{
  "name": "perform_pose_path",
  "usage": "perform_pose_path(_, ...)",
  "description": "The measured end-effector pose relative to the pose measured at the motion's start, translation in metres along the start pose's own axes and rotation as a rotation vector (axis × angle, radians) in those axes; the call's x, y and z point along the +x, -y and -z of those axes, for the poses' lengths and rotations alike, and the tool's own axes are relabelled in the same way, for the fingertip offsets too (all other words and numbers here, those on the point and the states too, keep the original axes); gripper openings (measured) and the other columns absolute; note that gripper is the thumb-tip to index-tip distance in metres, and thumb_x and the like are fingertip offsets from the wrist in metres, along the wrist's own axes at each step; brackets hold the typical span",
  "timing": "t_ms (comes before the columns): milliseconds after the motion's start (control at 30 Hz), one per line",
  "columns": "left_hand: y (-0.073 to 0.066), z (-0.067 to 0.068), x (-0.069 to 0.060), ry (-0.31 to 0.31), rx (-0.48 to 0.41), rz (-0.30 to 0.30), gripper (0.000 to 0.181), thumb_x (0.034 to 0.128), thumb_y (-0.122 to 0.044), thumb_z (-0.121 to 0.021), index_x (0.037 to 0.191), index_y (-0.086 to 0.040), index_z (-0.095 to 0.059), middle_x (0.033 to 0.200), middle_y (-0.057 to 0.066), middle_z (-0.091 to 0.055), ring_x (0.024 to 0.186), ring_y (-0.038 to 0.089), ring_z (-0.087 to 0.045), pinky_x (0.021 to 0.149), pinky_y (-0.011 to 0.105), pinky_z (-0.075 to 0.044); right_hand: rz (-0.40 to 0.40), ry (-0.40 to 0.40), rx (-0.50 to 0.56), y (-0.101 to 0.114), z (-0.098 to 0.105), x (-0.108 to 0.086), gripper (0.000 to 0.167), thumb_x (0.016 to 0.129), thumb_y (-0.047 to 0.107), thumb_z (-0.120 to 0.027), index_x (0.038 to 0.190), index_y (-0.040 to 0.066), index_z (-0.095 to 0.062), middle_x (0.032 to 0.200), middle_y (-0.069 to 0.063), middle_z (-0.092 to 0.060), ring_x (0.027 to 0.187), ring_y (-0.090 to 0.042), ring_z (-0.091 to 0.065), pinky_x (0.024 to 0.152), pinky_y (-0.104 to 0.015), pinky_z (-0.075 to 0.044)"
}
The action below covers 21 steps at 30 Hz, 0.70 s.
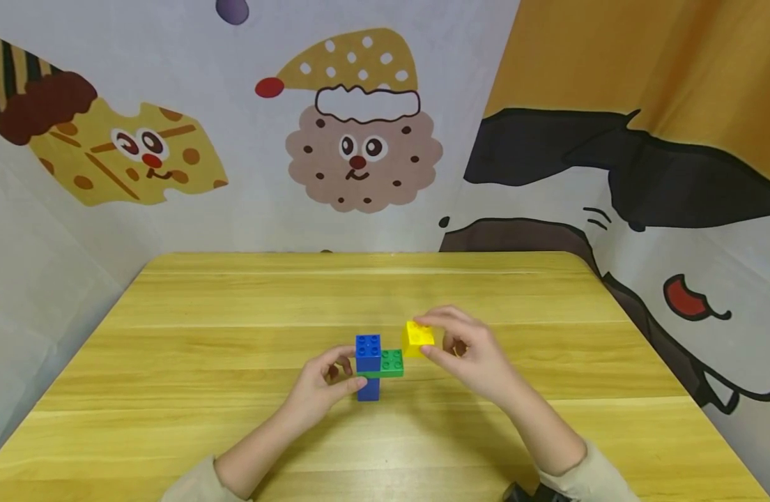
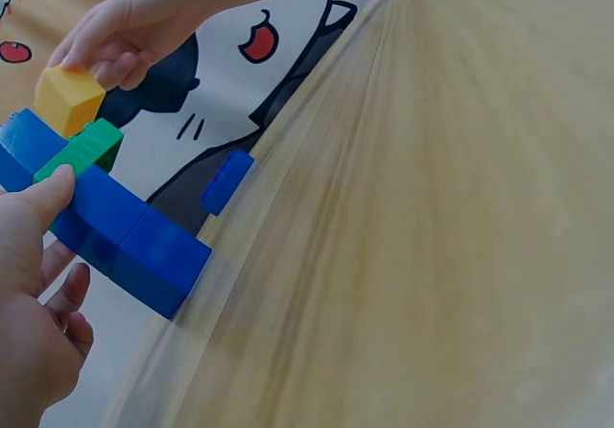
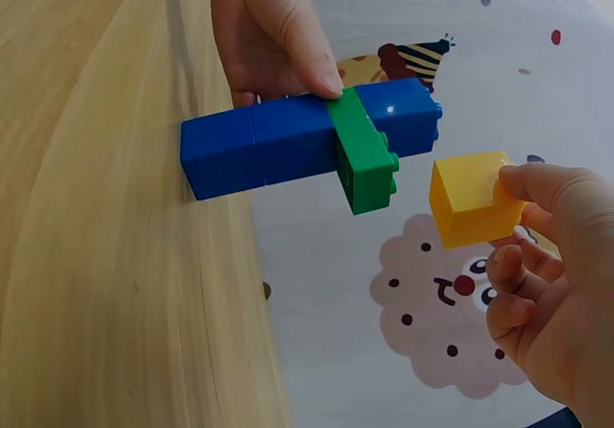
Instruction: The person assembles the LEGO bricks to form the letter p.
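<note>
While hands (image 1: 316,385) (image 1: 476,354) grip, tower (image 1: 368,364) in left, yellow block (image 1: 417,339) right

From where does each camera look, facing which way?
Head: worn there, faces forward, down to the table; left grip, right grip, forearms show.
Left wrist: worn there, faces rightward to the block tower; both grips show.
Right wrist: worn there, faces leftward to the yellow block; both grips show.
Wrist views share the block tower and yellow block.

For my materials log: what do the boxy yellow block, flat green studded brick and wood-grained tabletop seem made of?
Boxy yellow block: probably smooth plastic, evenly coloured.
Flat green studded brick: likely glossy plastic; studs look moulded.
Wood-grained tabletop: wood or laminate, faintly shiny; grain fits either.
</note>
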<state>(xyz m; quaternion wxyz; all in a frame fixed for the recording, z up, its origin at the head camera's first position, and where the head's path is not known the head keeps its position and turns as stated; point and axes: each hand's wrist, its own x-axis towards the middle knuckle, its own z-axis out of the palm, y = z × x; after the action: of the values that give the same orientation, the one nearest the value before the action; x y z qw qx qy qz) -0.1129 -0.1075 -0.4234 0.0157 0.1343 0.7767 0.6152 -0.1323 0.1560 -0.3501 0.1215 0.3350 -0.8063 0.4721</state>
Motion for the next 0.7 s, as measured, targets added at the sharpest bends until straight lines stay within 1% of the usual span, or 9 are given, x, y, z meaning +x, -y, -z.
perform_pose_path(167, -0.001, 0.0, -0.001, 0.0, -0.01, 0.004, 0.039, 0.082, -0.013, -0.076, 0.119, -0.009, -0.064, 0.089, 0.006, -0.056, 0.073, 0.019, -0.042, 0.064, 0.026, -0.035, 0.016, 0.019, 0.023, 0.003, -0.002, -0.001, 0.036, 0.084, 0.002, -0.072, 0.118, 0.009, -0.066, 0.116, -0.004, -0.061, 0.058, -0.012, -0.046, 0.046, -0.023, -0.041)
perform_pose_path(400, 0.003, 0.0, 0.0, 0.006, 0.01, -0.013, 0.036, 0.083, -0.015, -0.075, 0.118, -0.011, -0.065, 0.088, 0.005, -0.056, 0.073, 0.02, -0.043, 0.064, 0.026, -0.035, -0.02, 0.053, 0.009, 0.004, -0.006, -0.004, 0.035, 0.087, 0.008, -0.071, 0.12, 0.016, -0.066, 0.118, 0.005, -0.059, 0.059, -0.011, -0.046, 0.048, -0.023, -0.042)
perform_pose_path(467, 0.003, 0.0, 0.0, 0.004, 0.013, -0.014, 0.036, 0.083, -0.015, -0.075, 0.117, -0.011, -0.065, 0.088, 0.005, -0.056, 0.073, 0.02, -0.043, 0.064, 0.026, -0.035, -0.022, 0.061, 0.0, 0.003, -0.007, -0.004, 0.035, 0.087, 0.008, -0.071, 0.121, 0.018, -0.066, 0.119, 0.006, -0.058, 0.059, -0.011, -0.045, 0.048, -0.023, -0.042)
perform_pose_path(700, 0.001, -0.001, 0.0, -0.004, 0.009, -0.001, 0.037, 0.0826, -0.014, -0.076, 0.118, -0.014, -0.065, 0.088, 0.003, -0.057, 0.073, 0.02, -0.043, 0.064, 0.025, -0.035, 0.005, 0.073, -0.014, 0.003, -0.011, -0.003, 0.034, 0.088, 0.01, -0.07, 0.121, 0.017, -0.066, 0.117, 0.006, -0.059, 0.059, -0.009, -0.045, 0.047, -0.023, -0.041)
